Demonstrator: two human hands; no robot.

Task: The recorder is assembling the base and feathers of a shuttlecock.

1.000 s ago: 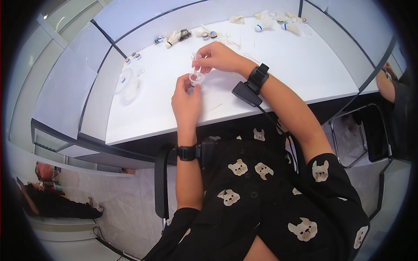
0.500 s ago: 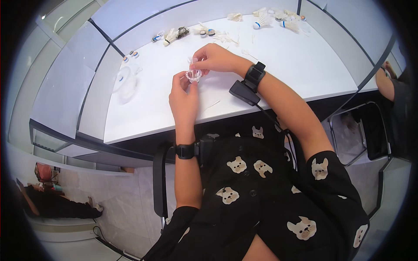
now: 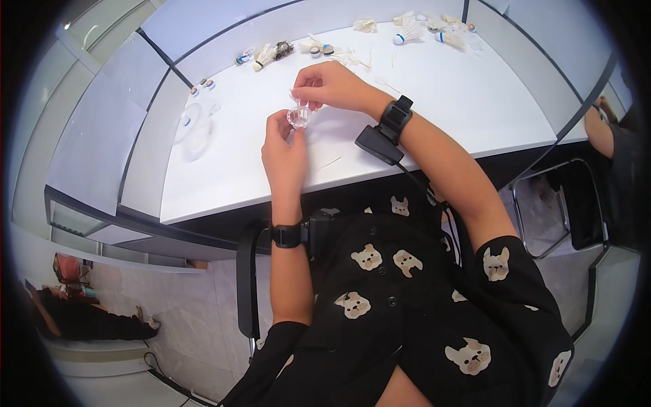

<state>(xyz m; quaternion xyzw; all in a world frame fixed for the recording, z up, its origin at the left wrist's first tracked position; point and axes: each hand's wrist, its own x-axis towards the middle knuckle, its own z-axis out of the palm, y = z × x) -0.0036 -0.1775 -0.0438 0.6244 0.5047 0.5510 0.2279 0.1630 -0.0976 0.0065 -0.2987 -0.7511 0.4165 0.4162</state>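
My left hand (image 3: 283, 149) is closed on a small clear, scallop-rimmed plastic ring (image 3: 299, 118), held a little above the white table (image 3: 441, 115). Just beyond it, my right hand (image 3: 331, 85) has thumb and fingers pinched together over the ring's far side. A whitish bit shows at those fingertips, too small to name. On the table near my left wrist lies a thin white stick-like piece (image 3: 331, 163), probably a feather shaft. The inside of the ring is partly hidden by glare.
At the back sit shuttlecocks (image 3: 405, 35), loose feathers (image 3: 351, 60) and cork bases (image 3: 328, 49). More cork bases (image 3: 209, 84) and a clear plastic piece (image 3: 196, 129) are at the left. Low partitions (image 3: 146, 142) edge the table. Another person's arm (image 3: 599, 132) shows at far right.
My right hand has moved slightly up and left, away from the ring. The ring and my left hand have shifted only a little to the left.
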